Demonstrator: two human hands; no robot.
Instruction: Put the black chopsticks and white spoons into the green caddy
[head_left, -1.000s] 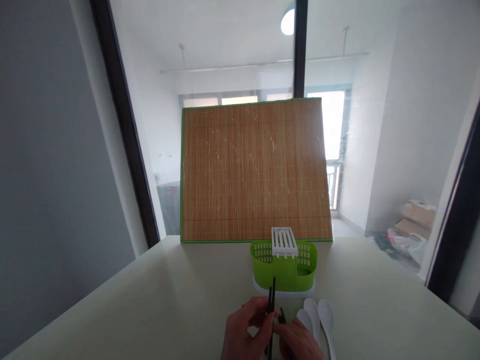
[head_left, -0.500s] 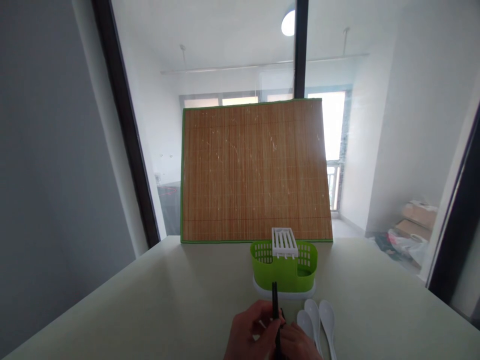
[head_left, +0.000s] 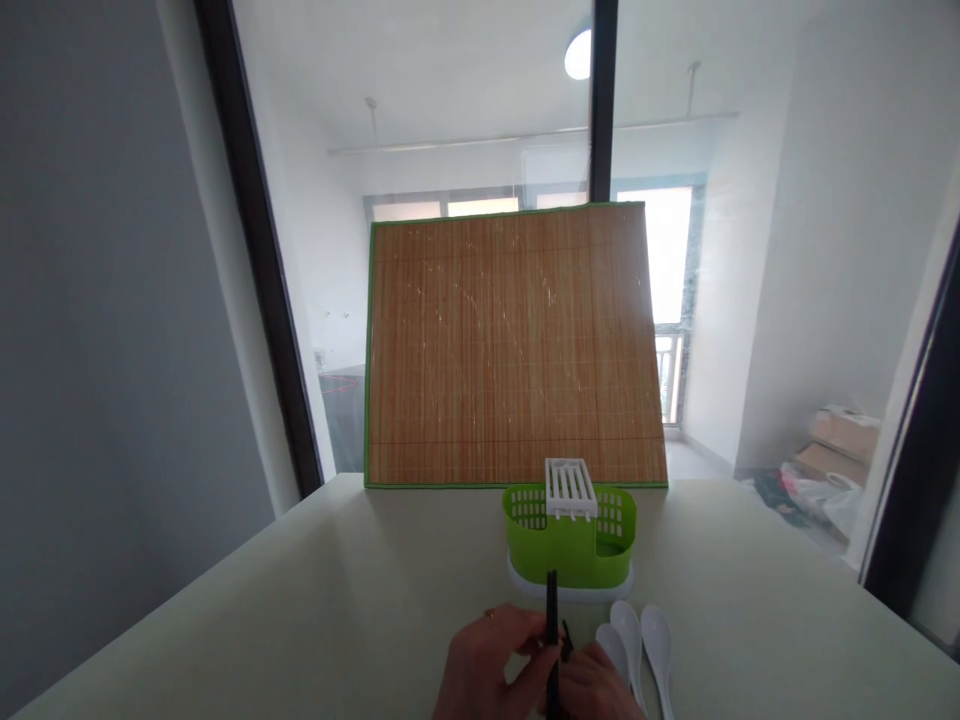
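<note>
Near the bottom of the view my left hand [head_left: 495, 660] pinches black chopsticks [head_left: 552, 600] between thumb and fingers, their upper ends pointing up and away. My right hand [head_left: 596, 685] is closed just beside it, lower and to the right. A short dark stick end [head_left: 567, 634], which looks like another chopstick, pokes up from its fingers. Beyond both hands stands a green utensil holder [head_left: 570, 555] on a white base, with a white slatted rack [head_left: 571, 487] across its top. Several white spoons [head_left: 657, 635] lie to the right of my right hand, partly hidden by it.
The pale table [head_left: 337, 600] stretches left and right of the hands. At its far edge a bamboo mat with green trim [head_left: 510, 350] stands upright against the glass. Cardboard boxes and plastic bags [head_left: 825, 480] lie beyond the glass at right.
My left hand has shifted slightly left and its wrist has turned, showing a ring. The dark stick end at my right hand stands out more. The holder and spoons stay put.
</note>
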